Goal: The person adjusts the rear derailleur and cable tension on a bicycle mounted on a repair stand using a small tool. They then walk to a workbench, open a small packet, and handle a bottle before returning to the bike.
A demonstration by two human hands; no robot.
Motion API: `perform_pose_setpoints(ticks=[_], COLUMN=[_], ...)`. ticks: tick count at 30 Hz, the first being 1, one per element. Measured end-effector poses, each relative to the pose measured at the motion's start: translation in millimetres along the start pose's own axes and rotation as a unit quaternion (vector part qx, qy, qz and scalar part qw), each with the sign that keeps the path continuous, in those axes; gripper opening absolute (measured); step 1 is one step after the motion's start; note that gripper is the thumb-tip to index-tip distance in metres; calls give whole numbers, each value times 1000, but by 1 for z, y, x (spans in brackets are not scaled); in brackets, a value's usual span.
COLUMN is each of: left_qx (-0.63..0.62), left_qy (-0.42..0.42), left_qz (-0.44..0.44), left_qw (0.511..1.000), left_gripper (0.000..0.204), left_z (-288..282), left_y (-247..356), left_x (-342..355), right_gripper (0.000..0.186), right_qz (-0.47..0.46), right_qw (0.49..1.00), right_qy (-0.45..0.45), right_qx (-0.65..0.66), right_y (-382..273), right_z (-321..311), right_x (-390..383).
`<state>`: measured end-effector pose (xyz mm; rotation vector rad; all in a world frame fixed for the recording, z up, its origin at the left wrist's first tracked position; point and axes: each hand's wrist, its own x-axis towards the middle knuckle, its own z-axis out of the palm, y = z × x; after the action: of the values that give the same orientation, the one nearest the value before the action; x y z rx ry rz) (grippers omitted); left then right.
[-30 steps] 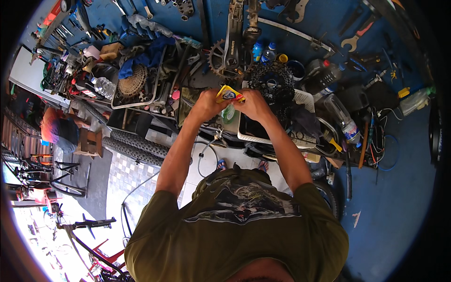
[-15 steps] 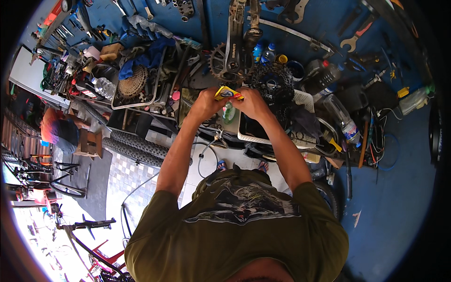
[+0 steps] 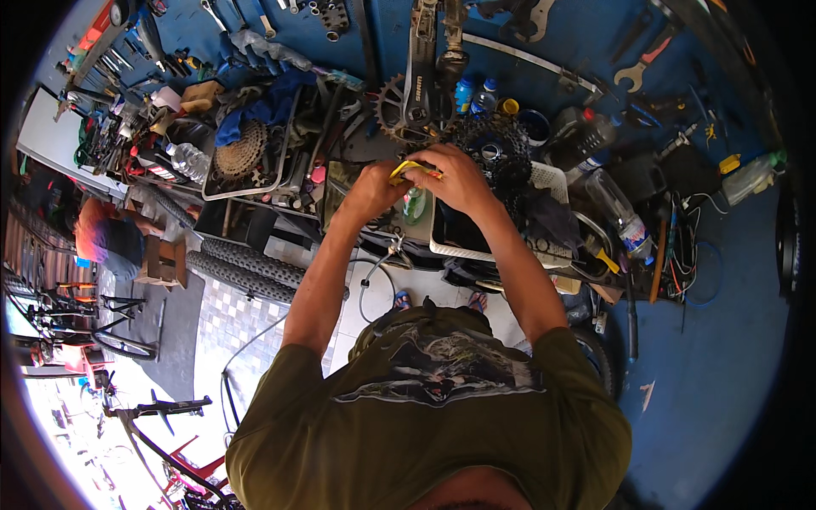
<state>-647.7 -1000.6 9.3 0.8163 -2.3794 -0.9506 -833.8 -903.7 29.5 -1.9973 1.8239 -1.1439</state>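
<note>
A small yellow packet [image 3: 406,168] with some red on it is held in front of me, over the cluttered bench. My left hand [image 3: 371,192] is closed on its left end. Fingers of my right hand [image 3: 460,180] are bent over its right side and hide much of it; their tips cannot be made out clearly. Just below the hands stands a clear and green bottle [image 3: 415,206], partly covered by them. Beyond them hangs a bicycle crank arm [image 3: 418,98] with a toothed chainring [image 3: 390,109]. A dark cassette [image 3: 491,153] lies right of my right hand.
At left, a tray [image 3: 285,170] holds a tan cassette [image 3: 240,151] and blue cloth [image 3: 255,119]. A white basket [image 3: 552,181] and plastic bottles stand at right. Tools hang on the blue wall [image 3: 586,42]. Bicycle tyres [image 3: 242,270] lie below the bench; another person [image 3: 110,238] is far left.
My right hand has shifted up and over the packet, its fingers now more bent across it. The packet has folded or tilted and shows less of its printed face. My left hand has barely moved.
</note>
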Motion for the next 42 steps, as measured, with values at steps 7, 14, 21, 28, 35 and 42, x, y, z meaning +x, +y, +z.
perform_pose_setpoints(ticks=[7, 14, 21, 28, 35, 42], left_qx=[-67, -51, -50, -135, -190, -171], left_qy=[80, 73, 54, 28, -2, -26], left_qz=[102, 88, 60, 45, 15, 14], left_qw=[989, 992, 996, 989, 982, 985], left_gripper=[28, 17, 19, 18, 19, 15], left_z=[-24, -27, -28, -25, -25, -33], left_y=[20, 10, 18, 8, 1, 3], left_x=[-5, 2, 2, 7, 12, 13], right_gripper=[23, 24, 20, 16, 14, 23], right_qz=[-37, -55, -52, -58, -62, -69], right_qw=[998, 996, 996, 997, 996, 996], right_qy=[28, 63, 70, 57, 56, 55], right_qx=[-44, -27, -29, -13, -6, 3], right_y=[6, -4, 0, -2, -2, -5], right_z=[3, 0, 0, 1, -1, -2], right_x=[-1, 3, 4, 3, 2, 2])
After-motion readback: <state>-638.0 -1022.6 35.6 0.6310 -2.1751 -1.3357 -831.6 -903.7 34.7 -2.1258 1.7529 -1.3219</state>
